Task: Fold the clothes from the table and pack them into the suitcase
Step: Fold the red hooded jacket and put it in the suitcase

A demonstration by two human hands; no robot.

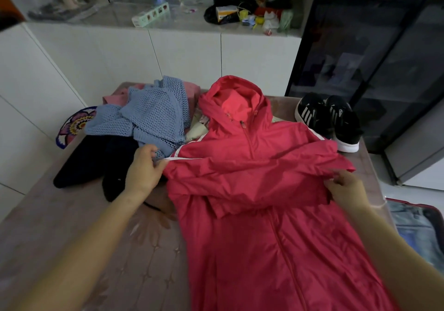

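Note:
A red hooded jacket (259,214) lies spread front-up on the table (72,226), hood pointing away from me, with both sleeves folded across the chest. My left hand (144,169) pinches the fold at the jacket's left edge, by a white stripe. My right hand (346,187) pinches the fold at its right edge. A pile of other clothes sits at the back left: a blue knitted top (153,116), a pink garment (115,98) and dark garments (96,162). The open suitcase (418,229) shows at the lower right with blue denim inside.
A pair of black sneakers (331,121) with white soles stands on the table's back right corner. A dark glass-fronted cabinet (374,53) rises behind them. White cupboards (182,53) with a cluttered counter run along the back. A patterned round object (74,125) lies left of the pile.

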